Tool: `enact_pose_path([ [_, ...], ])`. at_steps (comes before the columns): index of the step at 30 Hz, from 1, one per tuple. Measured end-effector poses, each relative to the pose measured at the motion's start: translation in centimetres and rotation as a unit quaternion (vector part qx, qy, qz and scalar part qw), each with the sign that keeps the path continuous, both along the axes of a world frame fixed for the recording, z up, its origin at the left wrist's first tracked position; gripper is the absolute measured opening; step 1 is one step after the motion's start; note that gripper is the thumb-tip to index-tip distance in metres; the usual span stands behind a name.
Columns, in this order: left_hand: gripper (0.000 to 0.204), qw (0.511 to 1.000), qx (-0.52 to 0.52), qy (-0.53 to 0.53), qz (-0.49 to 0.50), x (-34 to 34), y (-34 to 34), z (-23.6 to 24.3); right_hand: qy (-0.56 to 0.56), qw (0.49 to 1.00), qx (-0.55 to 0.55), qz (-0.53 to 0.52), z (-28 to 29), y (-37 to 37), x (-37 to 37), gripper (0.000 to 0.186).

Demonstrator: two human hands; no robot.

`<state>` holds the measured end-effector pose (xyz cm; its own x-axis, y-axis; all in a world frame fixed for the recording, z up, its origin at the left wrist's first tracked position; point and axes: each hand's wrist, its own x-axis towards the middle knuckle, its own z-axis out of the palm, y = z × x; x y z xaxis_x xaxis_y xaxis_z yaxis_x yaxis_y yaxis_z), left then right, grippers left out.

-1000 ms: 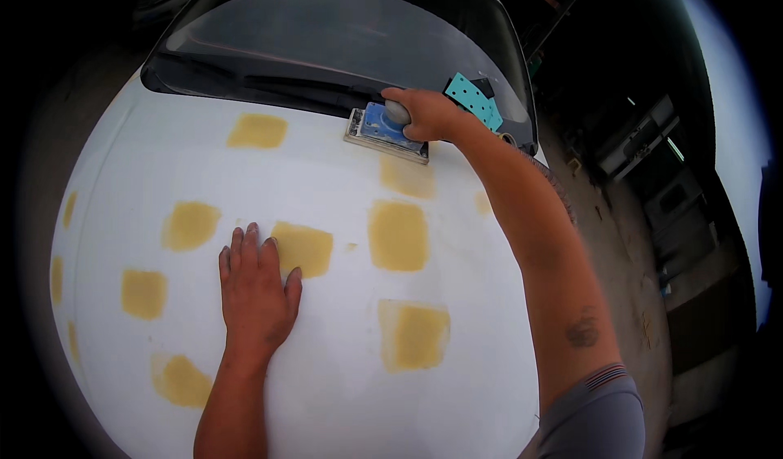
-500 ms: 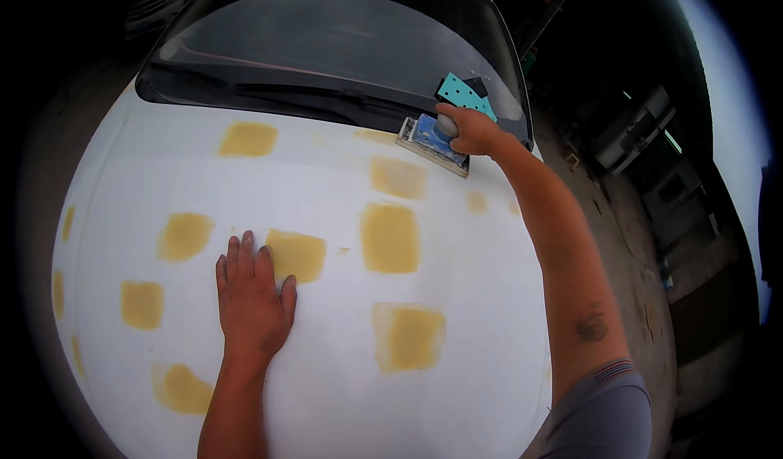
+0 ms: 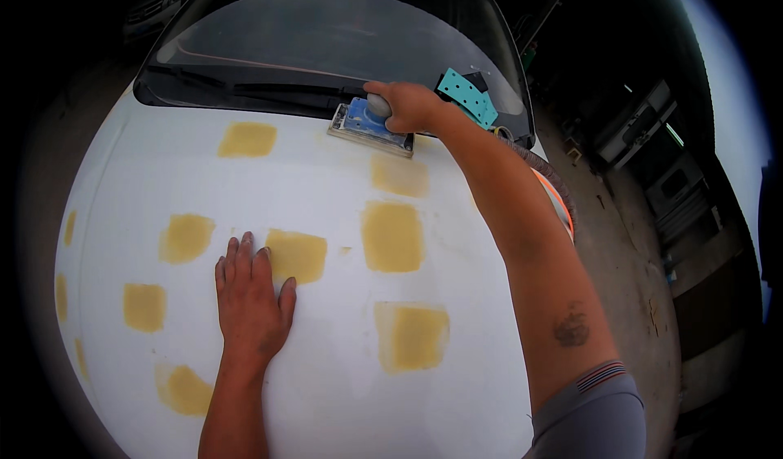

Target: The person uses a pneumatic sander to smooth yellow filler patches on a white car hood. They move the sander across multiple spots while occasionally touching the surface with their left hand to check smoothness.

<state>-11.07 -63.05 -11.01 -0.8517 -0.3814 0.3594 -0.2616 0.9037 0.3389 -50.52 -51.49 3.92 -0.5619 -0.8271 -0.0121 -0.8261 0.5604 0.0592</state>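
A white car hood [image 3: 310,361] fills the middle, marked with several yellowish filler patches [image 3: 393,237]. At its far edge, just below the windshield, my right hand [image 3: 401,106] is wrapped round the grey knob of a blue sanding block [image 3: 359,124]. The block's flat pad lies against the hood, above a faint, worn patch [image 3: 398,175]. My left hand [image 3: 251,296] rests flat on the hood with fingers spread, holding nothing. Its fingertips lie beside a squarish yellow patch [image 3: 298,257], and the thumb points toward that patch's lower edge.
Teal perforated sanding sheets [image 3: 469,96] lie at the windshield's base on the right, near the black wiper [image 3: 285,90]. A ribbed hose [image 3: 555,180] and an orange-edged strip [image 3: 556,202] show behind my right arm. Another vehicle [image 3: 152,14] stands at far left.
My right hand has slid the sanding block leftward along the hood's far edge. The hose and orange-edged strip have come into sight. My left hand stays in place.
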Motion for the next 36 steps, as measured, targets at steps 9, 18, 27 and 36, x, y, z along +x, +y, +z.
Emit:
enact_pose_path([
  [9,0.053,1.000,0.008,0.009,-0.005,0.6,-0.3,0.3,0.011,0.998,0.002,-0.058,-0.2,7.4,-3.2,0.086],
  [18,0.054,1.000,0.004,-0.007,0.010,-0.4,0.6,0.5,0.027,0.999,-0.015,-0.034,-0.6,11.5,-4.6,0.084],
  [27,0.055,1.000,0.007,-0.017,0.011,-0.6,0.5,0.6,-0.006,1.000,-0.006,-0.018,-0.1,-3.7,2.1,0.085],
  [36,0.055,1.000,0.019,-0.006,-0.009,0.3,0.1,0.7,0.005,1.000,-0.021,0.000,-0.7,-2.8,0.9,0.080],
])
